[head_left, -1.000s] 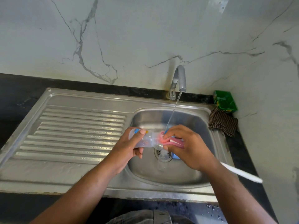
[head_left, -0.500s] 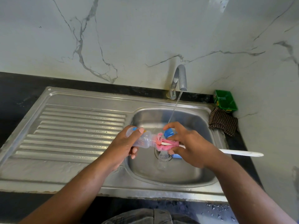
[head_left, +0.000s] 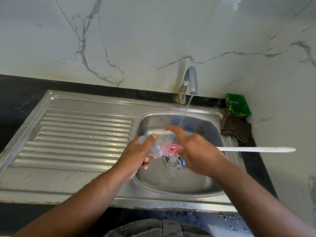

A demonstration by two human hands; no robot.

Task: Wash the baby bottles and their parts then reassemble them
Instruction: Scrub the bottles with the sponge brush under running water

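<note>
My left hand [head_left: 136, 154] grips a clear baby bottle [head_left: 154, 147] lying sideways over the sink basin [head_left: 201, 182]. My right hand [head_left: 195, 151] holds a bottle brush with a pink sponge head [head_left: 172, 148] at the bottle's mouth; its long white handle [head_left: 256, 149] sticks out to the right. The right index finger is stretched out above the bottle. A clear bottle part [head_left: 173, 164] lies on the drain, with a blue part [head_left: 183, 162] beside it, mostly hidden by my right hand.
Water runs from the tap [head_left: 189, 82] into the basin. A ribbed draining board [head_left: 82, 139] lies to the left. A checked cloth [head_left: 236, 129] and a green box [head_left: 238, 105] sit in the right corner by the marble wall.
The brush handle has swung up from pointing lower right to level. The pink sponge head stays at the bottle's mouth. My right index finger has lifted and straightened.
</note>
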